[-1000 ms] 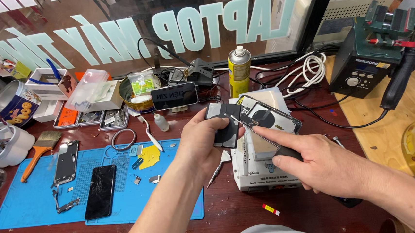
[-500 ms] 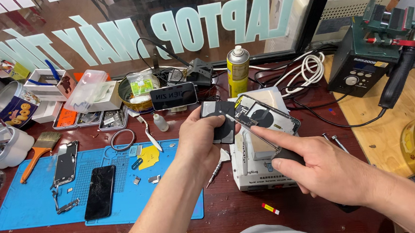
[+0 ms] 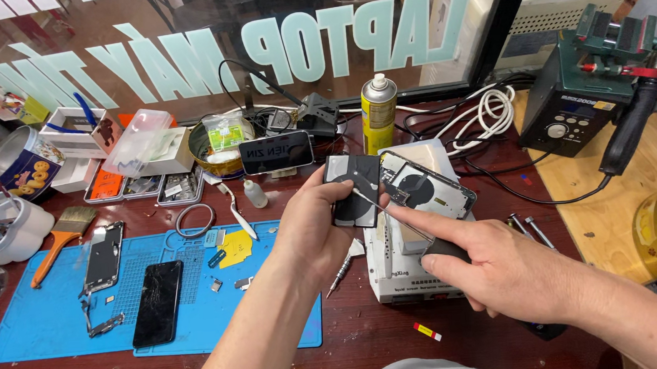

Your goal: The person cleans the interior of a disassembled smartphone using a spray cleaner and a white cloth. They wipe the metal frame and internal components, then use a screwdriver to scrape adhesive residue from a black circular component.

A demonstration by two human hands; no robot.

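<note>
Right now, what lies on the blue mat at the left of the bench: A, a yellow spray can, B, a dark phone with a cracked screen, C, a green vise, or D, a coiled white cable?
B: a dark phone with a cracked screen lies flat on the blue mat.
</note>
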